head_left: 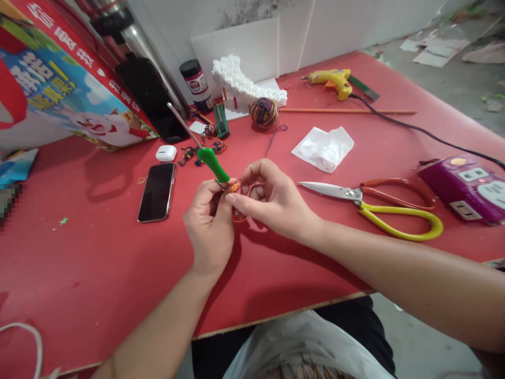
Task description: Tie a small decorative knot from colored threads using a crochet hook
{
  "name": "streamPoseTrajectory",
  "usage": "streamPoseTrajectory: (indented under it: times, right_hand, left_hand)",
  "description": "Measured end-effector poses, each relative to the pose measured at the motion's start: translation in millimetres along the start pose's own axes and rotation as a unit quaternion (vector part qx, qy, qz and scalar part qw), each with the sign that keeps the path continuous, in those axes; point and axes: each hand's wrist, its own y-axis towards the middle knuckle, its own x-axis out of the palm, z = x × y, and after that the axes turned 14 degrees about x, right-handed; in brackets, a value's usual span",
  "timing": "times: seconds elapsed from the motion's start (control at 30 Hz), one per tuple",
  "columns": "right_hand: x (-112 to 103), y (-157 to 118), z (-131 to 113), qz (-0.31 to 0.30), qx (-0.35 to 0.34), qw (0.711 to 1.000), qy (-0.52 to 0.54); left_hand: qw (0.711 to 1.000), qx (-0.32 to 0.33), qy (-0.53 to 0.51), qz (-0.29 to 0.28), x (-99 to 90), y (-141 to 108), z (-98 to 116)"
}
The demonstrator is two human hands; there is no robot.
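My left hand [211, 226] is closed, thumb and fingers pinching a small orange crochet piece [235, 187]. From the other side my right hand [272, 200] has its thumb and fingertips closed at the same piece and its yarn. A crochet hook [213, 164] with a green grip rises from between the hands, its thin metal shaft pointing up and to the left. Its lower end is hidden by the fingers. An orange strand loops just below the fingertips. Behind the hands, a multicoloured yarn ball [264, 113] trails a purple strand towards them.
Scissors [355, 195] and a purple power socket [467, 189] lie right, a crumpled tissue [323, 149] nearer the middle. A yellow glue gun [331, 81], wooden stick [347, 111] and white crocheted strip [248, 84] are behind. Left are a phone [157, 192], earbud case [166, 153] and printed box [79, 79].
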Motion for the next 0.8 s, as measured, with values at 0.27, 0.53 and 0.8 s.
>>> streamPoseTrajectory:
  times: [0.27, 0.53, 0.8]
  right_hand:
    - [-5.7, 5.4, 5.8, -0.007, -0.046, 0.998, -0.038]
    - [-11.8, 13.0, -3.6, -0.006, 0.032, 0.999, 0.032]
    - [-13.0, 13.0, -6.0, -0.063, 0.095, 0.99, 0.077]
  left_hand:
    - [0.998, -0.036, -0.008, -0.047, 2.4, 0.2, 4.7]
    - [0.999, -0.009, 0.004, -0.046, -1.5, 1.9, 3.0]
    - [0.999, 0.008, -0.026, -0.027, -5.1, 5.8, -8.7]
